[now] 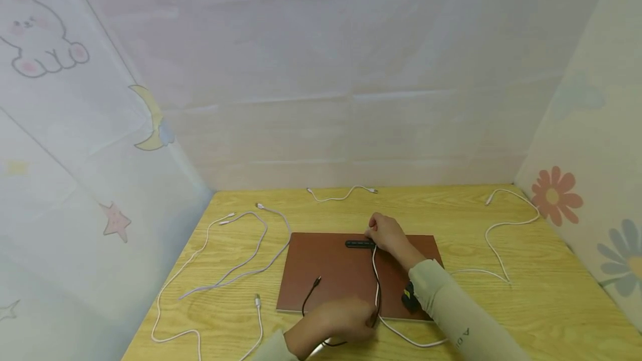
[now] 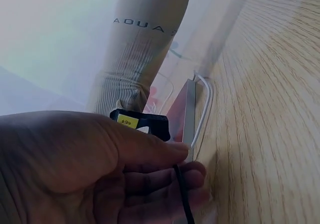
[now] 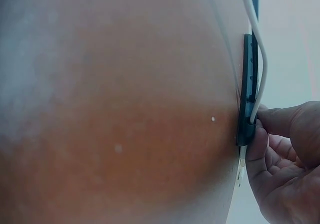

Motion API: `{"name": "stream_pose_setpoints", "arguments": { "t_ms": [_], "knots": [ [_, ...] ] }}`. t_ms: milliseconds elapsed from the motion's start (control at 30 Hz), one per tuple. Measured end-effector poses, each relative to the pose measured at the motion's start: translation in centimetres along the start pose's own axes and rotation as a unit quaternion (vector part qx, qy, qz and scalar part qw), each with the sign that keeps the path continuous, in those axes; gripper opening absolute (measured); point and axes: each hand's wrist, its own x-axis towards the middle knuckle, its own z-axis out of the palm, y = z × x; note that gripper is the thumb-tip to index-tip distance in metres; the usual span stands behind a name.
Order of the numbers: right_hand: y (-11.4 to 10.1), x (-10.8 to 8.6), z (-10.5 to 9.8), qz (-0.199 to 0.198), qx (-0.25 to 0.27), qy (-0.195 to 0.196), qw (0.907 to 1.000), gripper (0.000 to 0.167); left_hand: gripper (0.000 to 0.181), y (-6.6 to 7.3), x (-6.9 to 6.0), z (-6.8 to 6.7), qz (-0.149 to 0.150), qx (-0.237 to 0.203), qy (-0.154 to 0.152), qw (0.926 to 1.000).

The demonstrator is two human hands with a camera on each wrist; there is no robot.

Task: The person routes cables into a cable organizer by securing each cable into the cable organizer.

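Toward the far edge of the brown board (image 1: 321, 261), your right hand (image 1: 388, 234) reaches in from the right, thumb and finger pinching one end of the black strip (image 1: 357, 244), where the white cable (image 3: 264, 68) runs through a slot. Your left hand (image 1: 348, 319) is low at the board's near edge, thumb and fingertips drawn narrow on the black cable (image 2: 184, 194). The right hand hides the strip's right end in the head view, the left hand is blurred there, and your right sleeve (image 1: 466, 311) partly covers the black block (image 2: 155, 126) with its yellow label (image 2: 127, 121). You have one board, one strip, one block and one black cable; on the wooden table (image 1: 426, 208) lie one short white cable (image 1: 331, 199) at the far side and a lavender cable (image 1: 265, 227) in two strands at the left. Two white runs leave the bottom edge at the left — you cannot tell whether they join. Another white run (image 1: 493, 233) lies at the right — it slips under your sleeve
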Motion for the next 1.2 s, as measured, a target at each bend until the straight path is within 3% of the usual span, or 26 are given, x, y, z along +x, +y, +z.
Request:
{"name": "stream_pose_setpoints", "arguments": {
  "t_ms": [167,333,767,1000,1200],
  "knots": [
    [0.0,-0.1,-0.1,0.003,0.005,-0.003,1.0,0.019,0.034,0.2,0.0,0.1,-0.013,0.016,0.018,0.9996],
    [0.1,-0.1,-0.1,0.003,0.008,-0.002,1.0,0.018,0.035,0.2,0.1,0.2,-0.012,0.023,0.013,0.9996],
    [0.2,-0.1,-0.2,-0.003,0.006,0.0,1.0,0.013,0.037,0.5,0.3,1.0,-0.019,-0.034,-0.01,0.9992],
    [0.1,-0.1,-0.3,-0.004,0.0,0.001,1.0,0.012,0.043,0.4,0.2,1.2,-0.018,-0.012,-0.001,0.9998],
    [0.3,-0.1,-0.4,-0.005,-0.008,0.0,1.0,0.012,0.04,0.3,0.1,1.3,-0.029,0.041,-0.003,0.9987]
  ]
}}
